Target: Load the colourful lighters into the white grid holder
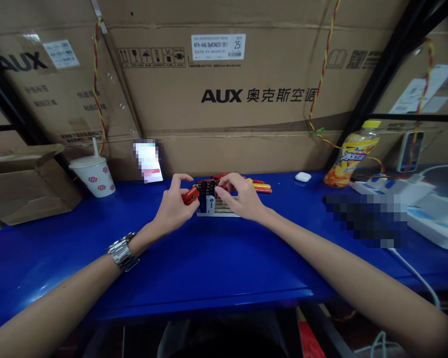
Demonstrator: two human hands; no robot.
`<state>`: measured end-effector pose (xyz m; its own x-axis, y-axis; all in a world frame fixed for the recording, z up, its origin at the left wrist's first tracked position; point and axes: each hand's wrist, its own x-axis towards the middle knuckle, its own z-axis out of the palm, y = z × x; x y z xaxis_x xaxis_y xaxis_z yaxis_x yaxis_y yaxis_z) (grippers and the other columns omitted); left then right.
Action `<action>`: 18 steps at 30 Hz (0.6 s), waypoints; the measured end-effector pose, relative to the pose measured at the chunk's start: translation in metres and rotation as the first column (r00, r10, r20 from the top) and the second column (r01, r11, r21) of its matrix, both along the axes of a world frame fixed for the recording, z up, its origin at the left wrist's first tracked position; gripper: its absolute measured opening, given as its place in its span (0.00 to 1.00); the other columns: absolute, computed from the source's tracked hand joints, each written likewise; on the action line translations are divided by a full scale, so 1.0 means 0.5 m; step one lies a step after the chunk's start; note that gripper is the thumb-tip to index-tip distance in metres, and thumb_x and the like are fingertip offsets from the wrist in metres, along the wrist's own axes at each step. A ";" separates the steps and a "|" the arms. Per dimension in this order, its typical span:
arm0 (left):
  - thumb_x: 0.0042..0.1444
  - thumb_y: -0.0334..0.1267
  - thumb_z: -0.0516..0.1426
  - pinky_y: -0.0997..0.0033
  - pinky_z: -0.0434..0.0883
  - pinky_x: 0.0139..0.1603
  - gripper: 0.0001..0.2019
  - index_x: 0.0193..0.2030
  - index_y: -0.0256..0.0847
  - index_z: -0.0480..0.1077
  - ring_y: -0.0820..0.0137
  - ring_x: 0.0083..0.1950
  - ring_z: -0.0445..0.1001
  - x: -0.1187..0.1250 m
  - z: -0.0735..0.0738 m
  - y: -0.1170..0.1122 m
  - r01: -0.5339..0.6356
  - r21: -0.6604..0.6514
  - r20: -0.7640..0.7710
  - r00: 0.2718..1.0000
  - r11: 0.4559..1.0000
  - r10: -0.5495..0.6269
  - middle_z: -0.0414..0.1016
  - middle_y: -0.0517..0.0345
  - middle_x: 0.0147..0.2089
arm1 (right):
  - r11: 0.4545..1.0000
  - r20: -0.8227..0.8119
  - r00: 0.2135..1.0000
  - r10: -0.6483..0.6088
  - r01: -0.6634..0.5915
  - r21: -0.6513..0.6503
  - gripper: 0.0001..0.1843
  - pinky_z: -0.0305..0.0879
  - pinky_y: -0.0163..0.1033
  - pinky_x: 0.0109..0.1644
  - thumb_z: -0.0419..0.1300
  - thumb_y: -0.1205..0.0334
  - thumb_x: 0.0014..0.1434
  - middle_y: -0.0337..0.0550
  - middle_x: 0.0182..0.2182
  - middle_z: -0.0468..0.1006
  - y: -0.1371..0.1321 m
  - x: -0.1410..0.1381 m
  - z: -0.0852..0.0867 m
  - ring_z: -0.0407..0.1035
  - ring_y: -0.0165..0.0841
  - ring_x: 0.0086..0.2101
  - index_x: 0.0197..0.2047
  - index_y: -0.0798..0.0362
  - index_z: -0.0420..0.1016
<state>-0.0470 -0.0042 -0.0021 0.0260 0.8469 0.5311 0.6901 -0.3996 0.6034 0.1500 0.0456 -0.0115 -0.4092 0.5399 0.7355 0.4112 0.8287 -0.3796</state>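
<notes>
My left hand (175,203) is closed around a red lighter (190,196) with a dark print, just left of a divided tray (220,214). Black-topped lighters (208,188) stand upright in the tray's left part, behind a white and blue label (210,203). Its right part shows bare pale compartments. Over the tray, my right hand (242,196) has thumb and fingers pinched together, with a bit of red at the fingertips that looks like another lighter. Beyond the right hand lie loose red and yellow lighters (262,187), partly hidden by it.
A paper cup with a straw (95,176), a cardboard box (33,184) and a lit phone (148,160) stand left. To the right are a white earbud case (303,176), a drink bottle (353,154), a blurred dark object (366,219) and a power strip (429,219). Large cartons (224,119) wall off the back.
</notes>
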 end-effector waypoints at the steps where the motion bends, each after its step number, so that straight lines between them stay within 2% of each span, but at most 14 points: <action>1: 0.45 0.29 0.57 0.76 0.57 0.25 0.22 0.47 0.40 0.58 0.78 0.18 0.57 0.004 0.000 -0.004 0.013 0.001 -0.013 1.000 1.000 -0.013 0.63 0.72 0.18 | 0.998 0.022 0.998 0.061 -0.062 0.026 0.13 0.59 0.41 0.40 0.54 0.51 0.62 0.42 0.29 0.69 -0.010 -0.007 0.003 0.63 0.34 0.32 0.36 0.52 0.68; 5: 0.46 0.32 0.57 0.75 0.58 0.24 0.22 0.49 0.39 0.56 0.77 0.18 0.60 0.020 -0.002 -0.019 0.100 0.027 -0.070 0.993 0.995 -0.098 0.64 0.71 0.19 | 0.975 0.066 0.975 0.212 -0.216 0.061 0.14 0.60 0.44 0.43 0.54 0.50 0.62 0.45 0.34 0.69 -0.039 -0.037 0.005 0.61 0.37 0.38 0.39 0.53 0.69; 8: 0.47 0.34 0.57 0.74 0.60 0.26 0.23 0.50 0.38 0.55 0.76 0.20 0.64 0.025 -0.003 -0.025 0.134 0.082 -0.077 0.989 0.988 -0.127 0.68 0.68 0.23 | 0.969 -0.012 0.970 0.242 -0.242 -0.057 0.14 0.59 0.42 0.41 0.50 0.50 0.64 0.44 0.32 0.67 -0.038 -0.041 0.006 0.61 0.35 0.36 0.36 0.52 0.66; 11: 0.50 0.38 0.57 0.75 0.60 0.24 0.24 0.52 0.38 0.54 0.76 0.19 0.63 0.018 -0.002 -0.024 0.129 0.079 -0.031 0.991 0.989 -0.127 0.65 0.70 0.21 | 0.942 -0.204 0.964 0.172 -0.221 -0.251 0.15 0.58 0.37 0.36 0.47 0.48 0.65 0.40 0.30 0.66 -0.012 -0.017 0.005 0.60 0.32 0.32 0.37 0.51 0.63; 13: 0.52 0.40 0.56 0.75 0.59 0.23 0.22 0.51 0.37 0.55 0.76 0.18 0.62 0.010 -0.002 -0.019 0.106 0.071 -0.005 0.994 0.992 -0.106 0.62 0.71 0.19 | 0.939 -0.279 0.955 0.100 -0.183 -0.290 0.16 0.56 0.36 0.35 0.47 0.48 0.65 0.38 0.29 0.65 0.016 0.008 0.000 0.59 0.31 0.30 0.35 0.51 0.62; 15: 0.54 0.40 0.55 0.75 0.59 0.23 0.19 0.50 0.38 0.56 0.76 0.18 0.62 0.001 -0.004 -0.012 0.071 0.063 -0.003 0.997 0.995 -0.071 0.60 0.72 0.18 | 0.949 -0.234 0.972 0.037 -0.107 -0.295 0.15 0.54 0.36 0.33 0.48 0.50 0.64 0.37 0.26 0.64 0.043 0.031 -0.010 0.57 0.30 0.28 0.32 0.51 0.62; 18: 0.54 0.39 0.54 0.75 0.57 0.23 0.16 0.48 0.39 0.57 0.76 0.17 0.62 -0.007 -0.007 -0.002 0.043 0.043 -0.025 0.999 0.998 -0.042 0.60 0.72 0.18 | 0.964 -0.037 0.999 -0.010 -0.001 -0.265 0.13 0.52 0.37 0.32 0.50 0.54 0.63 0.36 0.22 0.62 0.069 0.049 -0.024 0.55 0.31 0.25 0.29 0.51 0.61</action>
<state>-0.0506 -0.0054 -0.0053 0.0752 0.8208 0.5662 0.6860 -0.4547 0.5680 0.1744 0.0801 -0.0234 -0.3809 0.7193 0.5810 0.3958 0.6947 -0.6006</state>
